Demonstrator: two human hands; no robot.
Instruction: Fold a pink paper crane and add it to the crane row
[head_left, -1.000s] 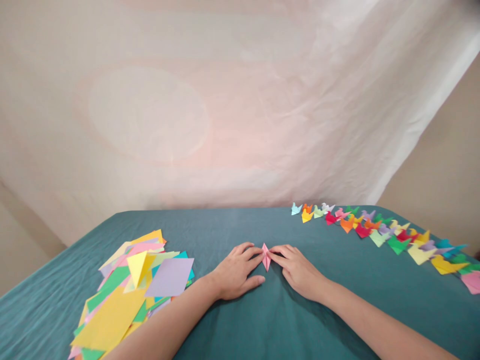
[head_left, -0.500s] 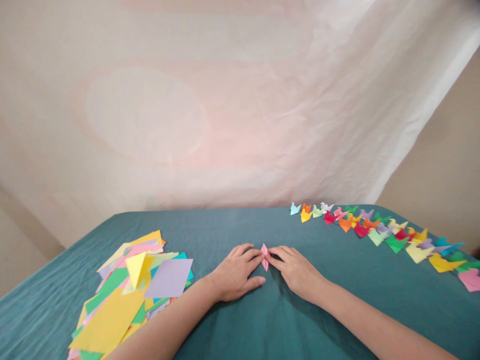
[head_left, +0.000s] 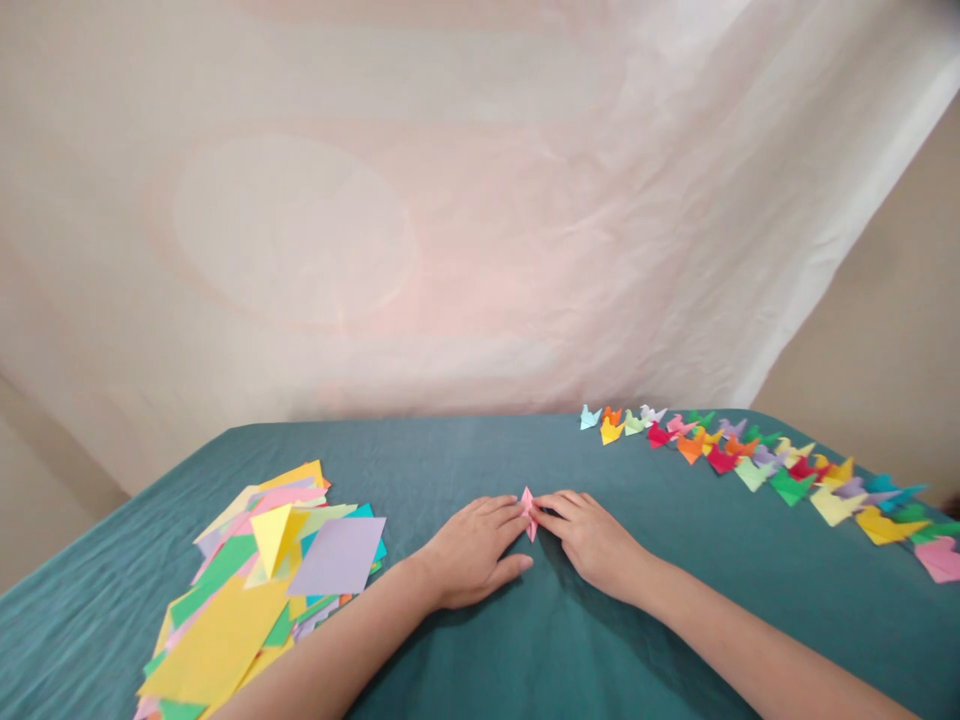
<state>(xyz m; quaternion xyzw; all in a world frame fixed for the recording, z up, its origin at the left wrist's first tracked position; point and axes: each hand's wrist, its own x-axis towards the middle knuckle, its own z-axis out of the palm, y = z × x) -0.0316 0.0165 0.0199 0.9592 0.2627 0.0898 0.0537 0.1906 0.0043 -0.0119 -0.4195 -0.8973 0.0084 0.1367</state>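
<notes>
A small piece of pink origami paper, folded into a narrow diamond, lies on the table between my two hands. My left hand rests palm down with its fingers stretched out. Its fingertips touch the paper's left side, and the thumb stays apart, nearer to me. From the right, my right hand has its thumb and a fingertip at the paper's edge, pinching it against the cloth. My fingers cover part of the diamond's middle.
A dark green cloth covers the table. To the left is a loose pile of coloured paper sheets, with a folded yellow piece and a lilac square on top. Several folded paper birds line the right side. A pale curtain hangs behind.
The fingers of my left hand have drawn closer together and shifted slightly over the pink paper. My right hand has barely moved.
</notes>
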